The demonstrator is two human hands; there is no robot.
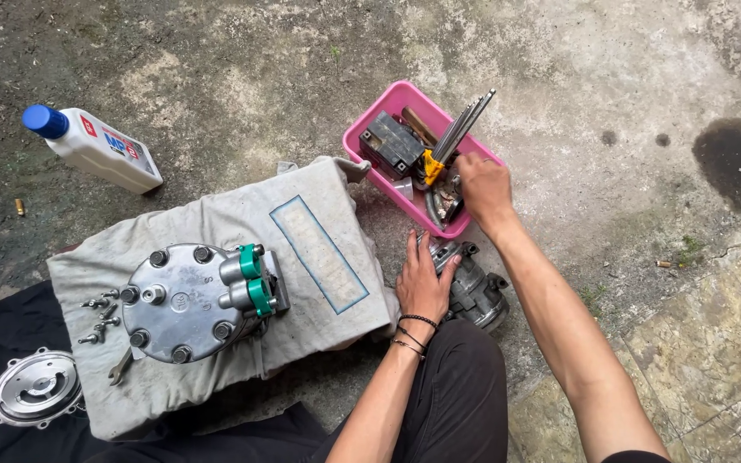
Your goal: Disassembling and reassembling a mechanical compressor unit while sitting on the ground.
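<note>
Compressor part point(473, 291) under left hand point(424, 283): heavy, stiff, greasy metal; palm flat on top, not clenched. Right hand point(484, 187) at 1 o'clock, fingers curled into pink tray point(370, 129); hold unclear.

Pink tray point(369, 129) — white bottle point(105, 153), blue cap point(45, 121) — grey cloth point(216, 214).

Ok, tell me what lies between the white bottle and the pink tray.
In the head view, only bare concrete ground lies between the white bottle and the pink tray; the grey cloth's top edge sits just below that stretch.
</note>
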